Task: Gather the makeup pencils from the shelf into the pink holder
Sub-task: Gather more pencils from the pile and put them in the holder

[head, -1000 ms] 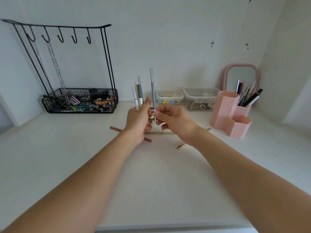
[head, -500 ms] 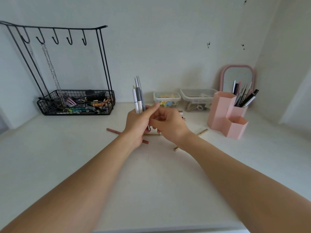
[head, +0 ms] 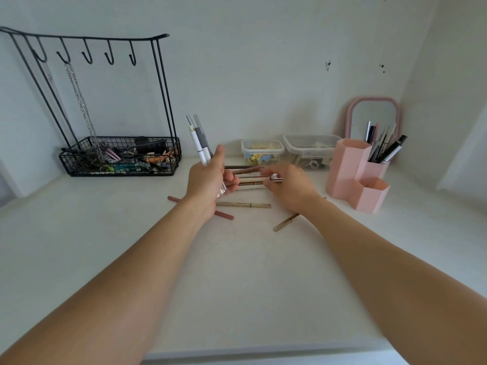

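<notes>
1. Makeup pencils, slim white and grey sticks (head: 200, 143), stand upright in a bundle at frame centre, clenched in my left hand (head: 208, 180).
2. My right hand (head: 287, 184) reaches over the row of loose beige and brown pencils (head: 250, 177) lying just behind it; its fingers are curled there, but whether they already pinch one I cannot tell.
3. I judge this mid-gathering: several pencils lie on the white shelf (head: 237, 272), including a dusty-pink pencil (head: 224, 214) and a gold one (head: 286, 222).
4. Next I should lift one from the row and add it to the bundle.
5. At right stands the pink hexagonal holder (head: 347, 169), already holding some pens.
</notes>
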A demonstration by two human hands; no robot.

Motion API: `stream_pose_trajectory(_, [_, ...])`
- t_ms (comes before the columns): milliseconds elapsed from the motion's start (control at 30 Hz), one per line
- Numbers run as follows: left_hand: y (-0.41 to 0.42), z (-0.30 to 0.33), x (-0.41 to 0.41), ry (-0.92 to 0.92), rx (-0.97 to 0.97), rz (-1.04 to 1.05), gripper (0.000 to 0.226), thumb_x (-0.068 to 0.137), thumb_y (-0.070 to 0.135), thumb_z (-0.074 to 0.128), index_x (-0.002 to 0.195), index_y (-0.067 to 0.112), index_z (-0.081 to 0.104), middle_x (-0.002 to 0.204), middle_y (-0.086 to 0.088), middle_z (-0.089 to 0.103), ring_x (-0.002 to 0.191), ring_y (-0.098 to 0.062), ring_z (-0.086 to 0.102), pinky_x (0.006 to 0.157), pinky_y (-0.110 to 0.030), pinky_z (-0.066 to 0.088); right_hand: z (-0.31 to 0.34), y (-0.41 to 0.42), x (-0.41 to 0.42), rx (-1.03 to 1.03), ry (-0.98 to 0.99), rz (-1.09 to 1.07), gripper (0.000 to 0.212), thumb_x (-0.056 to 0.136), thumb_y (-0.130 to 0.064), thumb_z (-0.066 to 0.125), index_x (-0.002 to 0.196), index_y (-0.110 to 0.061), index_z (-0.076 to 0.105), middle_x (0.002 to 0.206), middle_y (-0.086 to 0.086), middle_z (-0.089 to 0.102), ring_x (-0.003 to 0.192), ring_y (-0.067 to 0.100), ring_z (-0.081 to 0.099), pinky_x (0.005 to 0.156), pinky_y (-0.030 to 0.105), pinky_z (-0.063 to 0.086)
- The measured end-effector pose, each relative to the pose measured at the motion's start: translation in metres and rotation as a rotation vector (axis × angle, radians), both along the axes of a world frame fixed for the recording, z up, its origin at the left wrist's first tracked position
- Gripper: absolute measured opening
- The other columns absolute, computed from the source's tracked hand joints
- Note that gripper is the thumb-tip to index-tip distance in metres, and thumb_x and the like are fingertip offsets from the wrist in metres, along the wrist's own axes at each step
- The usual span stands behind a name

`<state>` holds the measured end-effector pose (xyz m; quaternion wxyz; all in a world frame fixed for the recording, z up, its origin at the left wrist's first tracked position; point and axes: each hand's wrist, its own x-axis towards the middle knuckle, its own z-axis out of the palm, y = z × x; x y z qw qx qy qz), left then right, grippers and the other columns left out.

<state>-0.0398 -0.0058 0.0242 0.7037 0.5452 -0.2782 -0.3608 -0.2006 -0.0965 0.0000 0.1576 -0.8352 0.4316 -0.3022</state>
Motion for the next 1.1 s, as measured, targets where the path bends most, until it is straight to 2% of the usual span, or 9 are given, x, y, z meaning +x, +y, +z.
stream_pose_trajectory(133, [0.002, 0.002, 0.003, 0.021, 0.017, 0.036, 0.045, 0.095, 0.048, 0.064, 0.066, 0.020, 0.043, 0.044, 0.008, 0.037, 0.040, -0.011, 0.037, 0.044, -0.025, 0.044, -0.002, -0.002, 0.004, -0.068, 0.098, -0.003, 0.017, 0.092, -0.027, 0.062, 0.106, -0.025, 0.072, 0.115, -0.003, 0.065, 0.106, 0.018, 0.058, 0.087, 0.029, 0.046])
stream_pose_trajectory(233, [0.003, 0.002, 0.005, 0.027, 0.014, 0.011, 0.049, 0.094, 0.043, 0.066, 0.061, 0.022, 0.037, 0.042, 0.009, 0.031, 0.040, -0.012, 0.027, 0.043, -0.024, 0.032, 0.000, -0.001, 0.005, -0.092, 0.124, -0.010, 0.014, 0.090, -0.026, 0.064, 0.101, -0.023, 0.073, 0.111, -0.001, 0.064, 0.100, 0.017, 0.058, 0.083, 0.030, 0.047])
stream_pose_trajectory(333, [0.002, 0.001, 0.004, 0.015, 0.031, -0.007, 0.047, 0.095, 0.040, 0.066, 0.063, 0.021, 0.038, 0.042, 0.007, 0.032, 0.042, -0.014, 0.029, 0.047, -0.027, 0.035, 0.002, 0.000, 0.004, -0.081, 0.143, -0.008, 0.008, 0.087, -0.024, 0.068, 0.093, -0.023, 0.073, 0.104, -0.002, 0.064, 0.094, 0.016, 0.058, 0.079, 0.030, 0.047])
stream_pose_trajectory(500, [0.002, 0.004, 0.001, 0.057, 0.023, -0.042, 0.048, 0.091, 0.059, 0.063, 0.068, 0.021, 0.044, 0.049, 0.006, 0.038, 0.046, -0.011, 0.041, 0.051, -0.028, 0.049, 0.006, 0.000, 0.002, -0.030, 0.179, 0.020, 0.008, 0.085, -0.020, 0.069, 0.093, -0.021, 0.071, 0.093, -0.004, 0.063, 0.088, 0.016, 0.058, 0.079, 0.031, 0.050])
stream_pose_trajectory(667, [0.005, 0.002, 0.004, -0.017, 0.056, -0.056, 0.043, 0.088, 0.044, 0.076, 0.071, 0.023, 0.043, 0.047, 0.008, 0.037, 0.044, -0.010, 0.033, 0.040, -0.022, 0.027, 0.008, -0.001, 0.000, -0.014, 0.220, 0.039, 0.009, 0.087, -0.016, 0.068, 0.095, -0.017, 0.071, 0.083, -0.006, 0.057, 0.079, 0.014, 0.054, 0.072, 0.026, 0.041])
stream_pose_trajectory(800, [0.005, -0.001, 0.004, -0.054, 0.083, -0.078, 0.044, 0.091, 0.042, 0.071, 0.065, 0.021, 0.043, 0.050, 0.006, 0.039, 0.042, -0.009, 0.031, 0.039, -0.022, 0.021, 0.009, -0.001, 0.000, -0.022, 0.242, 0.039, 0.009, 0.091, -0.017, 0.064, 0.097, -0.015, 0.070, 0.094, 0.000, 0.063, 0.085, 0.017, 0.057, 0.077, 0.029, 0.045])
stream_pose_trajectory(900, [0.006, 0.001, 0.002, -0.053, 0.084, -0.091, 0.047, 0.094, 0.044, 0.067, 0.062, 0.020, 0.042, 0.049, 0.004, 0.039, 0.041, -0.010, 0.034, 0.038, -0.021, 0.024, 0.016, 0.002, -0.001, 0.040, 0.090, 0.022, 0.012, 0.096, -0.019, 0.058, 0.098, -0.011, 0.067, 0.091, 0.000, 0.062, 0.082, 0.018, 0.056, 0.073, 0.030, 0.046])
stream_pose_trajectory(1000, [0.007, 0.002, -0.001, -0.042, 0.080, -0.135, 0.050, 0.096, 0.048, 0.062, 0.063, 0.021, 0.037, 0.048, 0.006, 0.033, 0.041, -0.011, 0.032, 0.040, -0.021, 0.031, 0.027, 0.011, -0.001, 0.218, -0.220, 0.086, 0.016, 0.097, -0.016, 0.057, 0.096, -0.003, 0.066, 0.077, 0.002, 0.058, 0.068, 0.015, 0.051, 0.064, 0.026, 0.044])
stream_pose_trajectory(1100, [0.008, 0.003, -0.004, -0.031, 0.061, -0.220, 0.050, 0.096, 0.051, 0.061, 0.063, 0.022, 0.037, 0.051, 0.005, 0.030, 0.047, -0.013, 0.032, 0.048, -0.026, 0.040, 0.035, 0.026, 0.003, 0.385, -0.512, 0.201, 0.011, 0.098, -0.012, 0.057, 0.095, -0.004, 0.064, 0.076, 0.004, 0.058, 0.063, 0.012, 0.053, 0.058, 0.020, 0.048])
